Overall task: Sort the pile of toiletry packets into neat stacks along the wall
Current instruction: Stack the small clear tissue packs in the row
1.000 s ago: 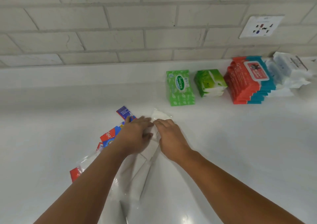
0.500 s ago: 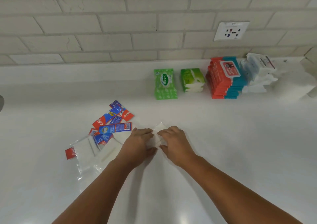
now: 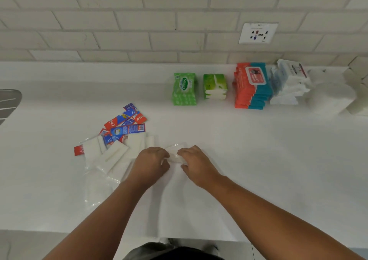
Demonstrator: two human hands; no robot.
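A loose pile lies left of centre on the white counter: red and blue toothpaste sachets (image 3: pixel 125 124) on top of several clear-wrapped white packets (image 3: pixel 111 154). My left hand (image 3: pixel 151 161) and my right hand (image 3: pixel 196 163) both grip one clear-wrapped white packet (image 3: pixel 176 154) between them, just right of the pile. Along the wall stand a green wipes pack (image 3: pixel 184 89), a short stack of green tissue packs (image 3: pixel 215 87), a stack of red and teal wipes packs (image 3: pixel 251 85) and a heap of white packs (image 3: pixel 288 82).
The brick wall carries a white socket (image 3: pixel 258 33) above the stacks. White toilet rolls (image 3: pixel 331 98) sit at the far right. A metal sink edge (image 3: pixel 9 101) shows at the left. The counter's front edge (image 3: pixel 79 232) runs close to my body.
Both hands drew back toward me with the clear packet, away from the pile. The view pulled back and down, showing more of the pile and the counter's front edge.
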